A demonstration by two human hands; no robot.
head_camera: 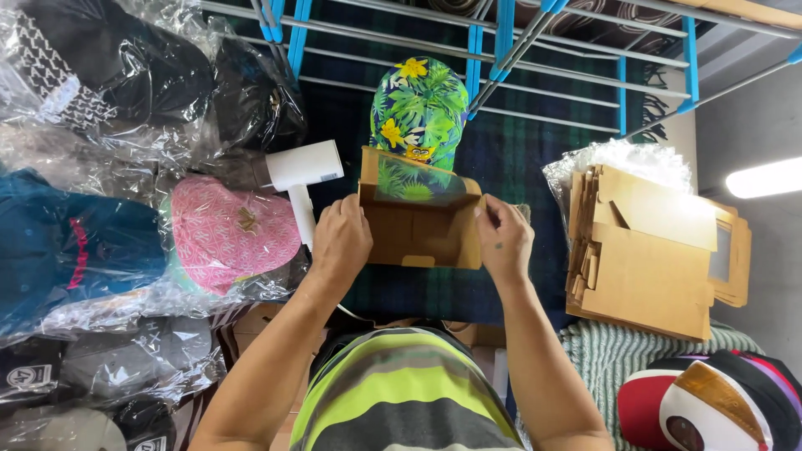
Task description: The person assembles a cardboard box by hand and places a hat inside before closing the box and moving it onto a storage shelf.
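I hold a brown cardboard box [422, 232] upright in front of me, with its clear window turned away. My left hand [338, 242] grips its left edge and my right hand [501, 238] pinches its right flap. Right behind the box lies a cap with a green and blue leaf print and yellow flowers [420, 104], its brim showing through the window. A white hand-held dryer [301, 175] lies just left of the box.
A pink patterned cap in clear plastic [230, 230] sits at my left, among several dark bagged caps [100, 75]. A stack of flat cardboard boxes [652, 259] lies at right. Red, white and black caps [710, 405] sit at lower right. A metal rack with blue joints [501, 38] stands behind.
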